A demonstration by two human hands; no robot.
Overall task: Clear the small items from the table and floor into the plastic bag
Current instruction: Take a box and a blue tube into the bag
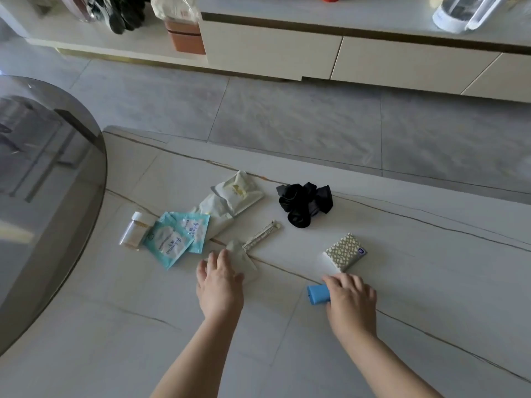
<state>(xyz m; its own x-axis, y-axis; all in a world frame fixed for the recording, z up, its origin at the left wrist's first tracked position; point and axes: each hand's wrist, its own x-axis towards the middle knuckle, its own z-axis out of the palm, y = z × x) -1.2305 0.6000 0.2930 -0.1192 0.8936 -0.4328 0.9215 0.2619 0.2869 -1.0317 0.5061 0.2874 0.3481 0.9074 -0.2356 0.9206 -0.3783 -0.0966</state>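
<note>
Small items lie on the white marble table (402, 282). My left hand (219, 285) rests with straight fingers on a clear plastic packet (242, 254) that holds a patterned stick (263, 234). My right hand (352, 300) curls over a small blue case (317, 295). Above it sits a patterned tissue pack (344, 251). A black scrunchie (305, 203) lies further back. At the left are teal wipe sachets (178, 237), a small clear bottle (132, 231) and white wipe packs (234, 196). No plastic bag is in view.
A dark round glass table (43, 196) overlaps the marble table at the left. Beyond the far edge is grey tiled floor (287, 116), then a low cream cabinet (373, 58) with a white jug (462, 12) and an orange box (186, 35).
</note>
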